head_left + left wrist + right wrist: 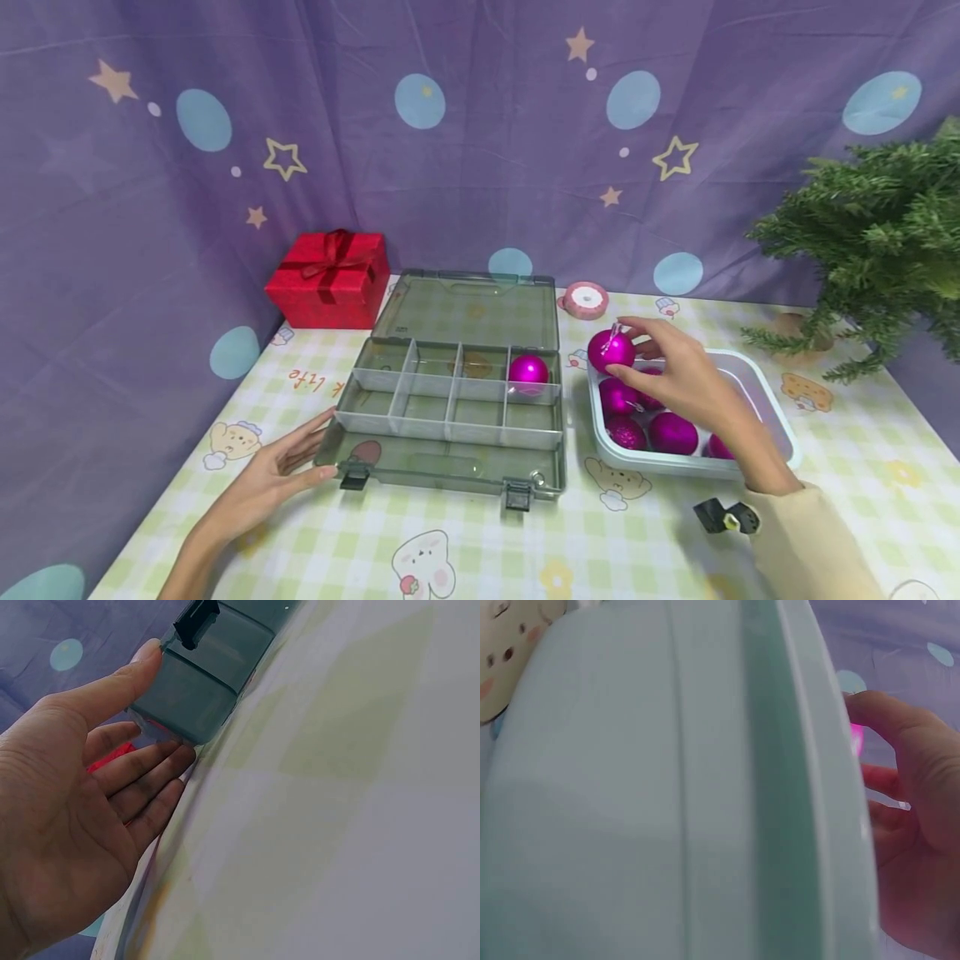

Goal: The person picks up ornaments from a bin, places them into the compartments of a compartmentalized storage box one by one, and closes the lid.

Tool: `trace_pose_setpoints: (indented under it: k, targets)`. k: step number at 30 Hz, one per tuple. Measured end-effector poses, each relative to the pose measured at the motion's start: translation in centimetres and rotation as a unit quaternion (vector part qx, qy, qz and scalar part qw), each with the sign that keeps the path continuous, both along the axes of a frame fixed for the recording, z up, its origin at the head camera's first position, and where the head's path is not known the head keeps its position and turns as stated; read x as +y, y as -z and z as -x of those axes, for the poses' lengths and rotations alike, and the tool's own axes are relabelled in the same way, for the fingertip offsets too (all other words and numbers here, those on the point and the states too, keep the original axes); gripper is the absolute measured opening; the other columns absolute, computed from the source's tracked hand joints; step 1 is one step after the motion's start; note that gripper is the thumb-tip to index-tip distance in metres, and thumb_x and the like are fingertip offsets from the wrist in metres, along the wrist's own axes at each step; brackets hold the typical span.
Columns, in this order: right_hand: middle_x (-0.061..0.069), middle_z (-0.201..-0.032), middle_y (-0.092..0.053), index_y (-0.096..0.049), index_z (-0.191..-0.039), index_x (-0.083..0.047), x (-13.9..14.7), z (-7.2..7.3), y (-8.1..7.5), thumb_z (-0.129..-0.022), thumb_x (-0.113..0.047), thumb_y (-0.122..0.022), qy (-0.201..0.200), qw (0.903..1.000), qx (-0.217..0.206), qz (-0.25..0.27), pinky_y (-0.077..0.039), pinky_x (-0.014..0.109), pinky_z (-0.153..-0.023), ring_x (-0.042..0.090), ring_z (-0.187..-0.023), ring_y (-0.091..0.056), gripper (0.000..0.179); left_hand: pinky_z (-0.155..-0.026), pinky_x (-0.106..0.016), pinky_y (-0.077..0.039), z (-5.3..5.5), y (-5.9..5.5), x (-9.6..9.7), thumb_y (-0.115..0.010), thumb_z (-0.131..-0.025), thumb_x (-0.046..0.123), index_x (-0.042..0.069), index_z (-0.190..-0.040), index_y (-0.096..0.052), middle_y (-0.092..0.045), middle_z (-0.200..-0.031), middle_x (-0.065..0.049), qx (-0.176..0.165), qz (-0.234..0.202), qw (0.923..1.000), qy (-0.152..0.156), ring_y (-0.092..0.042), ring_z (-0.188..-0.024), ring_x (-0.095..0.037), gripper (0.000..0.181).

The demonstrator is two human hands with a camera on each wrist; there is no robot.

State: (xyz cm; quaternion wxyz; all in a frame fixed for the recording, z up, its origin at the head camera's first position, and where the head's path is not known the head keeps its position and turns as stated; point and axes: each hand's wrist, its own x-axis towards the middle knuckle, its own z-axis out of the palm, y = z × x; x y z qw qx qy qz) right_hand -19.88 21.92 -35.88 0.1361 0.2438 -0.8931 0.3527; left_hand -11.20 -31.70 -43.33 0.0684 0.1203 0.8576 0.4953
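Note:
My right hand (686,375) pinches a shiny magenta Christmas ball (611,351) by its sides, above the left rim of a pale blue tub (693,463). A silvery loop sticks up from the ball. Several more magenta balls (673,433) lie in the tub, partly hidden by the hand. To the left, a grey see-through divided box (450,429) lies with its lid (480,312) folded back. One magenta ball (528,374) sits in its back right compartment. My left hand (273,467) rests at the box's front left corner, its fingers mostly straight (154,769) and the thumb against the front wall.
A red gift box (330,287) with a bow stands at the back left. A pink ribbon roll (585,300) lies behind the tub, and a green artificial tree (892,242) leans in at the right. A small black object (726,517) is near my right sleeve.

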Motion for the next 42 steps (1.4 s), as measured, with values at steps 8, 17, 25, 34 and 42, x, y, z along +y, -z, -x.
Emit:
trace_pose_setpoints:
  k: [8,17,25,34,42]
  targets:
    - [0.016,-0.13,-0.065,-0.057,-0.144,-0.007,-2.4,1.4,0.0,-0.087,-0.014,-0.086,-0.031,0.9994,-0.016,0.011,-0.06,0.052,-0.086,0.034,-0.099,-0.072,0.064,-0.099,-0.016,-0.045,-0.1,0.0,0.0,-0.071,-0.101,0.019,0.015,-0.163,-0.034,-0.039,-0.16,-0.022,-0.003,0.0,1.0,-0.002,-0.04,-0.141,-0.046,0.072]
    - [0.016,-0.137,-0.062,-0.051,-0.151,-0.007,-5.1,2.2,0.1,-0.087,-0.018,-0.086,-0.06,0.9978,-0.027,0.011,-0.06,0.047,-0.088,0.031,-0.101,-0.07,0.073,-0.099,-0.016,-0.045,-0.1,0.0,0.0,-0.071,-0.101,0.018,0.014,-0.163,-0.034,-0.04,-0.159,-0.022,0.002,0.001,1.0,-0.001,-0.04,-0.14,-0.045,0.072]
    - [0.019,-0.129,-0.065,-0.057,-0.142,0.002,-7.5,3.1,0.0,-0.088,-0.017,-0.085,-0.073,0.9965,-0.04,0.013,-0.06,0.048,-0.087,0.032,-0.099,-0.069,0.064,-0.099,-0.016,-0.045,0.0,0.0,0.1,-0.07,-0.101,0.018,0.014,-0.163,-0.034,-0.039,-0.16,-0.02,0.005,-0.001,1.0,0.002,-0.04,-0.14,-0.045,0.072]
    - [0.017,-0.118,-0.067,-0.057,-0.14,0.003,-10.2,3.9,-0.2,-0.089,-0.019,-0.085,-0.07,0.9952,-0.067,0.009,-0.059,0.046,-0.091,0.033,-0.103,-0.068,0.062,-0.099,-0.016,-0.045,-0.1,0.0,0.1,-0.07,-0.102,0.018,0.014,-0.163,-0.034,-0.039,-0.16,-0.02,0.003,-0.001,1.0,0.002,-0.04,-0.14,-0.044,0.072]
    - [0.019,-0.126,-0.065,-0.057,-0.14,0.003,-11.7,4.3,0.1,-0.089,-0.017,-0.084,-0.087,0.9938,-0.068,0.007,-0.058,0.045,-0.092,0.033,-0.107,-0.067,0.06,-0.099,-0.017,-0.045,-0.1,0.0,0.1,-0.069,-0.102,0.017,0.014,-0.164,-0.033,-0.038,-0.16,-0.02,-0.001,-0.006,1.0,0.003,-0.038,-0.14,-0.045,0.072]
